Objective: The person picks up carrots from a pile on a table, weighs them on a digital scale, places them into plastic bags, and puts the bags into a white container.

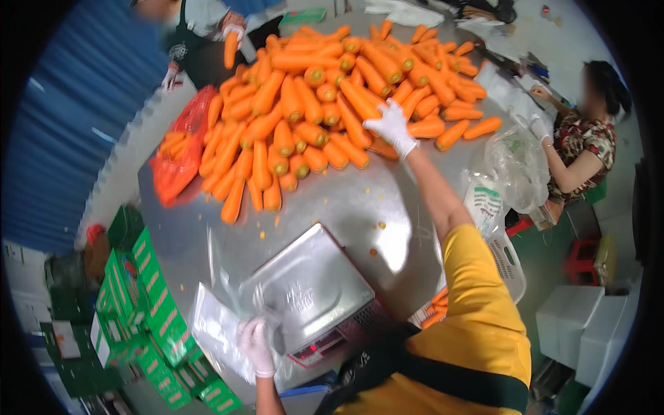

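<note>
My right hand (392, 126), in a white glove, reaches into the near right side of a large heap of carrots (316, 93), its spread fingers against a carrot (358, 98). Whether it grips that carrot is unclear. At the left of the scale, my left hand (254, 340), also gloved, pinches the edge of a clear plastic bag (223, 327); its fingers are partly blurred. The bag lies at the table's near left edge. Between my arms stands an electronic scale (316, 280) with a bare metal plate and a lit red display.
A red plastic bag (181, 150) with carrots lies left on the metal table (332, 207). Green boxes (161, 301) are stacked lower left. Clear bags (519, 166) and a white basket (508, 264) are at right. Two other people work across and at right, one holding a carrot (230, 50).
</note>
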The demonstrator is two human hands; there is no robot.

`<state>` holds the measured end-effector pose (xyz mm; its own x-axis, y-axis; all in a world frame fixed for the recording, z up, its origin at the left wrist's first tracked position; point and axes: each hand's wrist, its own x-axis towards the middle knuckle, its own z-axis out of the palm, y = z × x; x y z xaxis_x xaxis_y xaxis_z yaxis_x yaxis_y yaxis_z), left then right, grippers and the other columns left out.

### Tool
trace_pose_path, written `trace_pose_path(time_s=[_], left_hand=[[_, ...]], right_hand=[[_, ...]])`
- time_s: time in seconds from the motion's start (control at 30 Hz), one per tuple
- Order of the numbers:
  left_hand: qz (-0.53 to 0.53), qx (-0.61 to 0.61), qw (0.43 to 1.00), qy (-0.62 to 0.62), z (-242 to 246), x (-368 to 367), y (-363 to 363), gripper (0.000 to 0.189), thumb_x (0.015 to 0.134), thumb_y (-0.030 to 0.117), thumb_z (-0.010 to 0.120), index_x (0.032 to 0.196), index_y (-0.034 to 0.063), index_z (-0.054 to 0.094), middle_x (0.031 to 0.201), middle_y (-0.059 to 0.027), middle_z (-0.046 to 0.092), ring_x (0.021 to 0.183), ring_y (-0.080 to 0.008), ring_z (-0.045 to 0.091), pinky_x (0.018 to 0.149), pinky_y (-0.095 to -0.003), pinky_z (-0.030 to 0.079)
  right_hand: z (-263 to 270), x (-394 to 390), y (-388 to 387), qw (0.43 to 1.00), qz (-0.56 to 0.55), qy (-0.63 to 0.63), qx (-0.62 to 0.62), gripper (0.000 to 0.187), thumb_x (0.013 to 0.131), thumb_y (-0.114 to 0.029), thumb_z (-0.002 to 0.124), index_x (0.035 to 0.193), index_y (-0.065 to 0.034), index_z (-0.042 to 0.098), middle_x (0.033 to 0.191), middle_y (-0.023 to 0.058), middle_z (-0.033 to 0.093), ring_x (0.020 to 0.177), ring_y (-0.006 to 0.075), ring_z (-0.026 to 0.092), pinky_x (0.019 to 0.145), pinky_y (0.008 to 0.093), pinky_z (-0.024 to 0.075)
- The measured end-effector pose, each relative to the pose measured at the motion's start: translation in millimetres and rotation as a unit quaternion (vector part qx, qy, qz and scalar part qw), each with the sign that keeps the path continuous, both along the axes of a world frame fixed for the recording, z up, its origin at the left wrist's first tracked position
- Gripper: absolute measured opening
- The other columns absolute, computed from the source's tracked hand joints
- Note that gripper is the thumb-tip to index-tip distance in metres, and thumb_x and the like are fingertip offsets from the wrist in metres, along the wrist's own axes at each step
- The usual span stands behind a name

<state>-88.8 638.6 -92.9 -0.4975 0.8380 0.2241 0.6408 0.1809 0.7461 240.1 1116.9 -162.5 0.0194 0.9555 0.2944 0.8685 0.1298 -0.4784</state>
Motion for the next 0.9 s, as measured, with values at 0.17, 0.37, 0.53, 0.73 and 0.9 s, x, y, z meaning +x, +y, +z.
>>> trace_pose_path(time_s=[0.17, 0.37, 0.53, 0.73, 0.9], left_hand=[[-0.086, -0.055, 0.991, 0.086, -28, 36, 21, 0.007, 0.078, 0.007, 0.070, 0.084, 0.0042, 0.068, 0.078, -0.0097, 0.062, 0.071, -0.0257, 0.060, 0.065, -0.0353, 0.048], [-0.118, -0.089, 0.985, 0.091, -28, 46, 8, 0.017, 0.079, 0.011, 0.070, 0.096, 0.0055, 0.067, 0.088, -0.0124, 0.063, 0.079, -0.0316, 0.062, 0.070, -0.0379, 0.049], [-0.128, -0.049, 0.988, 0.065, -42, 25, -28, 0.012, 0.080, 0.005, 0.067, 0.092, 0.0033, 0.067, 0.088, -0.0123, 0.064, 0.081, -0.0302, 0.062, 0.072, -0.0366, 0.049], [-0.099, 0.001, 0.990, 0.099, -51, 24, 10, 0.010, 0.077, 0.009, 0.070, 0.084, 0.0041, 0.065, 0.083, -0.0118, 0.060, 0.078, -0.0290, 0.061, 0.069, -0.0370, 0.048], [-0.130, -0.166, 0.976, 0.062, -71, -4, 19, 0.014, 0.075, 0.017, 0.071, 0.079, 0.0054, 0.065, 0.083, -0.0137, 0.062, 0.076, -0.0317, 0.061, 0.069, -0.0409, 0.047]], right_hand=[[15, -1, 14, 0.991, 0.048, -0.082, -0.096, 0.074, 0.058, -0.053, 0.074, 0.121, -0.0157, 0.064, 0.143, 0.0160, 0.042, 0.121, 0.0336, 0.050, 0.096, 0.0425, 0.0449], [51, 13, -78, 0.981, 0.075, 0.167, -0.068, 0.042, 0.063, -0.037, 0.072, 0.083, -0.0011, 0.064, 0.063, 0.0099, 0.062, 0.062, 0.0232, 0.061, 0.064, 0.0349, 0.0494], [45, 14, -282, 0.960, 0.213, 0.147, -0.104, 0.048, 0.058, -0.030, 0.076, 0.097, -0.0027, 0.068, 0.110, 0.0177, 0.059, 0.096, 0.0301, 0.059, 0.082, 0.0376, 0.0484], [-43, 22, -399, 0.979, 0.072, 0.027, -0.188, 0.048, 0.054, -0.037, 0.078, 0.093, -0.0096, 0.070, 0.128, 0.0187, 0.047, 0.105, 0.0355, 0.052, 0.084, 0.0461, 0.0447], [-58, 14, -417, 0.990, 0.051, -0.060, -0.113, 0.063, 0.057, -0.036, 0.078, 0.115, -0.0161, 0.063, 0.140, 0.0200, 0.036, 0.119, 0.0380, 0.042, 0.092, 0.0489, 0.0394]])
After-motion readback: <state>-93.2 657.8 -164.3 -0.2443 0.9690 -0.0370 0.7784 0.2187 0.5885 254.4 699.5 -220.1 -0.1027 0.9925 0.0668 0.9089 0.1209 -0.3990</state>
